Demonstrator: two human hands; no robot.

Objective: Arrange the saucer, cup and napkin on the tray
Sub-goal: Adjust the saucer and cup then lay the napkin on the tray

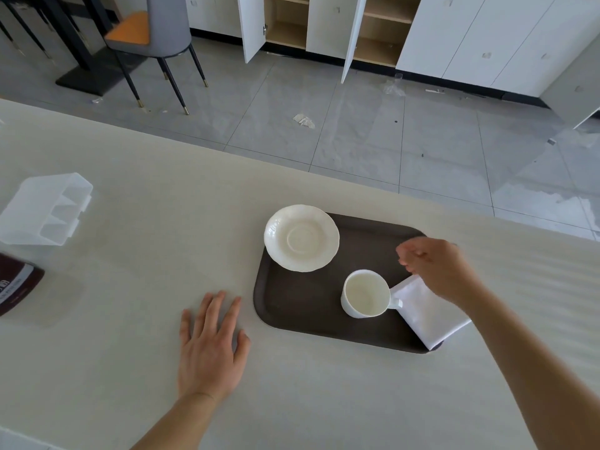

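Note:
A dark brown tray [302, 306] lies on the pale counter. A white saucer [301, 238] sits at the tray's far left corner, overhanging the rim. An empty white cup [365, 293] stands upright on the tray, handle pointing right. A folded white napkin [428, 315] lies at the tray's near right corner, partly over the edge. My right hand [438, 267] hovers above the tray's right side, over the napkin's far end, fingers loosely curled with nothing in them. My left hand [211, 342] rests flat on the counter left of the tray, fingers spread.
A clear plastic divided container [45, 211] lies at the far left of the counter, with a dark red packet [16, 284] nearer me. Beyond the counter's far edge are tiled floor, a chair [156, 40] and white cabinets with open doors.

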